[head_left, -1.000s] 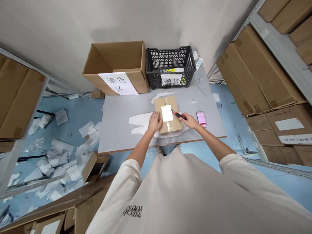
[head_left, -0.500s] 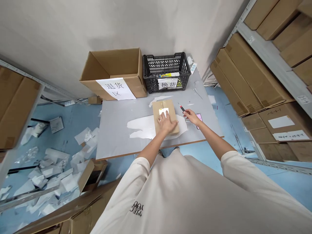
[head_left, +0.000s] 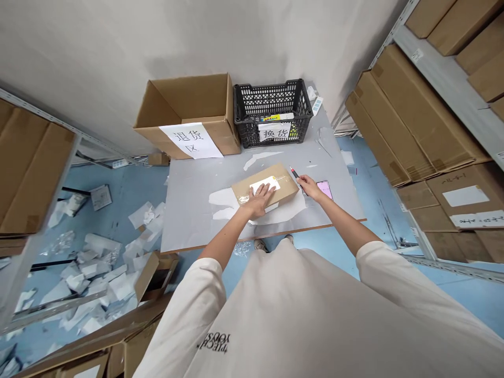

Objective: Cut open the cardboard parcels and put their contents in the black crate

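A taped brown cardboard box (head_left: 284, 181) with a white label lies at a slant on the table, over a white torn-looking patch (head_left: 220, 197). My left hand (head_left: 260, 200) rests on its top, fingers spread across the label. Just right of the box, my right hand (head_left: 308, 186) is closed around a small red-and-black utility knife (head_left: 294, 172), its tip pointing away from me and up toward the left. The tip is apart from the cardboard. A phone with a pink screen (head_left: 325, 190) lies beside my right wrist.
At the table's back stand a large open carton (head_left: 189, 100) with a paper sign and a black plastic crate (head_left: 271, 105) holding a few items. Shelves of cartons (head_left: 425, 115) rise on the right. Paper scraps (head_left: 98, 273) litter the floor at left, by an open carton (head_left: 157, 275).
The box has turned from pointing lengthwise away from me to lying crosswise at a slant, with my left hand still on it. My right hand keeps the knife close by.
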A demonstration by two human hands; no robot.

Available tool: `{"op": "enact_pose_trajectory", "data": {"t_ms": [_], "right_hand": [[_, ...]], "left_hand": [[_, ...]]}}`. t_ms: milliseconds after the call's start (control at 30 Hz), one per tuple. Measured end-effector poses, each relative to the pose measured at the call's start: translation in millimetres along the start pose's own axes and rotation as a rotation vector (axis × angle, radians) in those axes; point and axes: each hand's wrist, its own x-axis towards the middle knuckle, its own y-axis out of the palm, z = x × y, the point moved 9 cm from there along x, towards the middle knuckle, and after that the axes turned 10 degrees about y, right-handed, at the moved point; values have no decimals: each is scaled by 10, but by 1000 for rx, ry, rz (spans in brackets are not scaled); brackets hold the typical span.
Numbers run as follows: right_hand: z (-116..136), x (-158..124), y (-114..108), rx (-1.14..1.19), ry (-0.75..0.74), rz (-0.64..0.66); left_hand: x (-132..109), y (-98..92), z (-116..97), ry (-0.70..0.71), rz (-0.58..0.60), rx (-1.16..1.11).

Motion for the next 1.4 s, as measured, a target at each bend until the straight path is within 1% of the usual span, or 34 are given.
{"op": "enact_pose_trajectory", "data": {"t_ms": [67,133,233,300,367,467,533,600,700,767,867,967,1100,1300,1400], "right_hand": [[-83,-69,138,57,55,58],[-174,-166,271,100,98,112],[-282,-317,414,131,128,184],[-316,-385,442,146,130,223],[-320,-405,384,135,122,221],[-309,-362,163,48,116,156],[-288,-320,13,-28,102,142],[-249,-285,-106,-104,64,157],[-163,-247,-231,-211,-16,182],[-96,-227,-276,-281,-55,200],[33,-196,-303,-411,-121,217],[187,-160,-297,-544,-225,213],[299,-70,-215,-679,-305,243],[401,135,-58,-832,-358,238],[304,191,-19,-848,-282,305]], "left_hand": [[-103,-21,82,11,6,16],[-170,-41,122,-2,-12,28],[-214,-92,74,-25,-85,44],[-207,-125,-16,-17,-133,48],[-173,-149,-114,7,-162,42],[-101,-175,-175,7,-173,41],[-49,-176,-164,-7,-159,51],[0,-170,-141,-14,-145,56],[65,-161,-104,-31,-140,52],[96,-155,-89,-47,-138,53],[119,-144,-91,-60,-132,62],[113,-134,-100,-56,-136,61],[89,-123,-106,-48,-145,75],[40,-130,-123,-50,-155,73],[24,-147,-126,-49,-160,67]]}}
